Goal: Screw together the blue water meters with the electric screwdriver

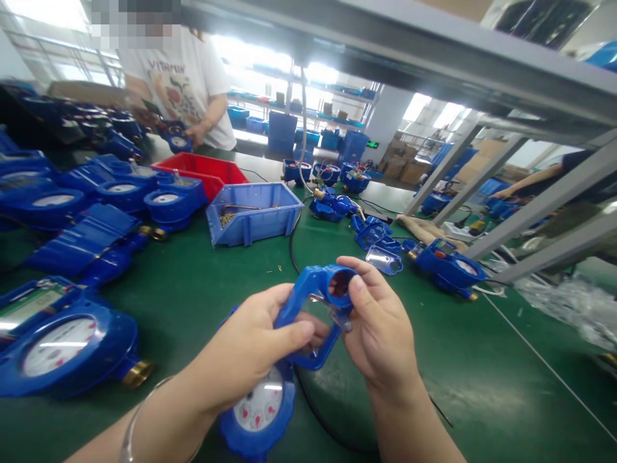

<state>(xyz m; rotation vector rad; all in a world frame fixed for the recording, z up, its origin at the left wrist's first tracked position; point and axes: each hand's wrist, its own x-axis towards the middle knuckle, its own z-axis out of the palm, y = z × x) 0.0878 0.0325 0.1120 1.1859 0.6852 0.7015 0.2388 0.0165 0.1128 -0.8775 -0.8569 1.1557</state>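
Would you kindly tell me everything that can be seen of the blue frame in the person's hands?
The blue frame looks like glossy plastic, with angular sides around a see-through opening and a round collar at its upper right. It is tilted, held above the green table. The left hand grips its left side, fingers showing through the opening; the right hand pinches the collar. A dial meter lies below; whether they touch is unclear.
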